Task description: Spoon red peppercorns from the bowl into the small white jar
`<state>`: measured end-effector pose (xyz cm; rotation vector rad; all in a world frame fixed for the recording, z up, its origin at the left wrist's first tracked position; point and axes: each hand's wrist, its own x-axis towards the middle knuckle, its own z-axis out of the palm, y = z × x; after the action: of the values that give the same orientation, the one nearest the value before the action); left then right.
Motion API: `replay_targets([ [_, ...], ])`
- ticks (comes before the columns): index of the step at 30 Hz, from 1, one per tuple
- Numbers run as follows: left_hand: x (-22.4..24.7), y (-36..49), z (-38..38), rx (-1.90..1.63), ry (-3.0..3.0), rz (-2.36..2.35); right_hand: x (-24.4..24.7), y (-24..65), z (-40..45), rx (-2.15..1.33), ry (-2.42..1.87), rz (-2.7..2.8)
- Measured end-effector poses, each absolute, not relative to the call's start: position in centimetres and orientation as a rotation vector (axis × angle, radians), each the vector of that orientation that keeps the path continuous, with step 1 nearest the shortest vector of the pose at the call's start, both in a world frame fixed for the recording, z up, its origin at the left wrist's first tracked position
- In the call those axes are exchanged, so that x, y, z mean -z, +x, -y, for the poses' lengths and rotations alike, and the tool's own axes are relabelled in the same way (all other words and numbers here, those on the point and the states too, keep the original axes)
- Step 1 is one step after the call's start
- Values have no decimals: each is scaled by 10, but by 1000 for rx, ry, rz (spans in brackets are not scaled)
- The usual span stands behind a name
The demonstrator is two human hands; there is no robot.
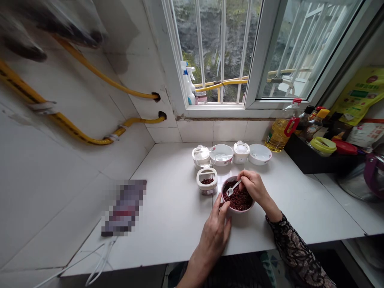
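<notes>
From where I stand: pink-rimmed bowl (241, 211) on the white desk (168, 216), near the front edge, full of dark red grains (241, 199). Right hand (255, 188) over its far right side, grip pinched tight on the handle of a small white spoon (230, 191); spoon's head is down at the grains. This hand blocks part of the bowl's rim. Left hand (211, 234) at the bowl's near left side, grip loosely spread, fingertips at the rim, not wrapped round it.

Jar (207, 191) just left of the bowl, similar dark grains showing at its top; it crowds that side. Behind, a row along the wall: left rear jar (199, 155), left white bowl (221, 161), right rear jar (241, 159), right white bowl (260, 161). Oil bottle (277, 138) in the back corner, then a black rack (307, 162) packed with bottles (313, 127), closing off the right. Yellow-green bag (357, 96) behind that, purple-handled pot (355, 184) beside it. Far left, a pixelated item (124, 210) with a white cable (103, 256) trailing over the edge; well clear of both hands. Yellow hoses (105, 83) run along the left wall; spray bottles (189, 86) outside the barred window (253, 60).
</notes>
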<state>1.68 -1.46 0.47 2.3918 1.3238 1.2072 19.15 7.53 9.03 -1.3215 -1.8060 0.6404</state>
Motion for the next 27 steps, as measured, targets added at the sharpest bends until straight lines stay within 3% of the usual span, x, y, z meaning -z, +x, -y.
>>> replay_targets([
  [5,-5,17,14,-1220,2373,-1317,-91,189,-75,-616,-1269,1886],
  [15,-3,17,14,-1235,2374,-1314,-90,197,-78,-1054,-1308,1473],
  [27,-5,18,14,-1228,2391,-1308,-94,201,-82,-1148,-1275,1329],
])
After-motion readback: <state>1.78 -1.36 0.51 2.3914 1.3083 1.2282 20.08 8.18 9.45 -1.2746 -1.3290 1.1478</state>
